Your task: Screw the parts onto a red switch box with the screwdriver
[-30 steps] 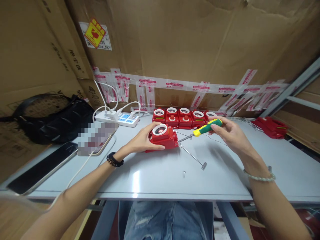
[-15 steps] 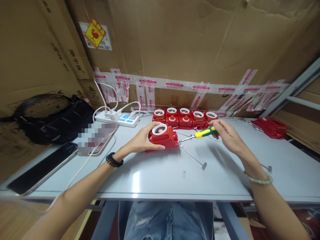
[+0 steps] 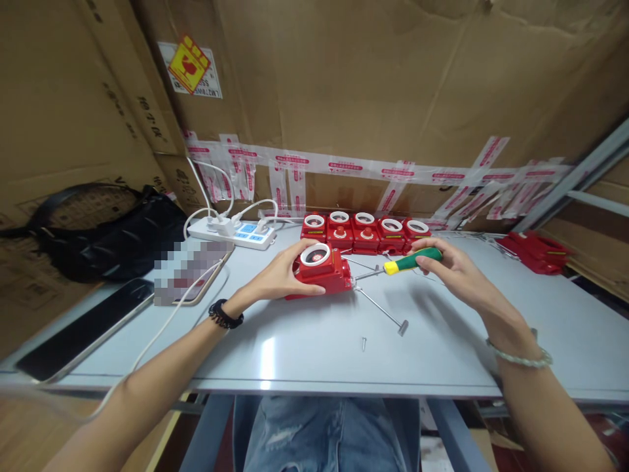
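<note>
My left hand (image 3: 289, 274) is wrapped round a red box-shaped housing (image 3: 335, 276) with a white ring on top, keeping it on the table. In my right hand (image 3: 447, 265) is a screwdriver (image 3: 415, 261) with a green and yellow handle, held between thumb and fingers. Its shaft points left, and the tip meets the right end of the housing; the exact contact is too small to make out. From that same end a thin metal rod with a small hammer head (image 3: 403, 327) sticks out over the table. A loose screw (image 3: 364, 343) lies nearer to me.
Several similar red housings (image 3: 366, 236) stand in a row behind, against the cardboard. Another red part (image 3: 535, 252) lies at the far right. On the left are a white power strip (image 3: 246, 234), a black phone (image 3: 88, 328), another device (image 3: 216, 265) with a cable, and a black bag (image 3: 108, 229).
My right hand has shifted slightly right along the screwdriver's handle, and its grip looks looser, baring more of the green. My left hand and the housing stay in place.
</note>
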A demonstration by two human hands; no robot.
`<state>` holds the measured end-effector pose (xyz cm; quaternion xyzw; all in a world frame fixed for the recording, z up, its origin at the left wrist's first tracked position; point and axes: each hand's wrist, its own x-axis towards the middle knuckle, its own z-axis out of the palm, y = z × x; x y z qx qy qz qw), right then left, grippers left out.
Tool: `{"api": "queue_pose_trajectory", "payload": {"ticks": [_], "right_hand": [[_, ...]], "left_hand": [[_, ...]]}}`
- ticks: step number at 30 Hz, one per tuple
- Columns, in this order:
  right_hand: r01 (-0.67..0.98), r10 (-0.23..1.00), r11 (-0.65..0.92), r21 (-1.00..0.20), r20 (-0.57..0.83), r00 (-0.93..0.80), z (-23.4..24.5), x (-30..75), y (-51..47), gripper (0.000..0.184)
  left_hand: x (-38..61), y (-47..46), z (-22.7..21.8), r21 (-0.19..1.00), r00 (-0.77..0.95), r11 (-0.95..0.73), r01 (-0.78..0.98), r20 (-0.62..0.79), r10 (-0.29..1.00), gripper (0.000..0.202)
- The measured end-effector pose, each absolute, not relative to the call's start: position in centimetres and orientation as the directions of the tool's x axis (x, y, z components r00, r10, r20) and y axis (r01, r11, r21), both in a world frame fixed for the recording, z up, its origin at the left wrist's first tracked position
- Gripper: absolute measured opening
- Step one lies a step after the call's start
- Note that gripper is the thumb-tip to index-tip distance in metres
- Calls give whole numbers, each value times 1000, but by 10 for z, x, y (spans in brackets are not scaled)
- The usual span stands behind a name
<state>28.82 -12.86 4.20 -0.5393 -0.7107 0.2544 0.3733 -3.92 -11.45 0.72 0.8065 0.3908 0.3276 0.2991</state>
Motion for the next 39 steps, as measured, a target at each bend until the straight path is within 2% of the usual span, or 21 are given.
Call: {"api": "queue_pose_trajectory", "payload": {"ticks": [3, 7, 10, 18, 21, 24, 27, 32, 37, 39], "right_hand": [[683, 972, 211, -699, 221, -74, 41, 286, -129, 42], [753, 955, 262, -603, 275, -112, 38, 287, -129, 42], [695, 954, 287, -659, 261, -146, 43, 289, -133, 40], [627, 982, 190, -755, 162, -102, 43, 281, -137, 47], [692, 989, 142, -707, 134, -66, 33, 276, -134, 50], [764, 988, 152, -627, 84, -128, 28, 274, -133, 53], [786, 987, 135, -603, 11, -162, 29, 274, -133, 62], [737, 960, 235, -634, 31, -279, 35, 277, -134, 54], [703, 961, 122, -700, -95, -261, 36, 279, -136, 47], [708, 959, 127, -694, -98, -268, 37, 278, -137, 46]], "left_hand": [[-39, -115, 7, 738, 477, -518, 433, 300, 826, 75], [-39, -115, 7, 723, 473, -531, 442, 315, 823, 75], [-38, -115, 6, 711, 492, -542, 449, 310, 814, 75], [-39, -113, 3, 681, 486, -559, 473, 327, 810, 75], [-40, -111, 2, 683, 480, -551, 479, 321, 816, 75], [-41, -109, 2, 672, 481, -562, 483, 332, 811, 73], [-42, -109, 2, 659, 483, -573, 488, 342, 806, 74], [-42, -111, 4, 666, 481, -566, 485, 337, 809, 75], [-42, -111, 3, 656, 488, -572, 492, 336, 805, 76], [-42, -111, 3, 649, 491, -579, 494, 342, 801, 76]]}}
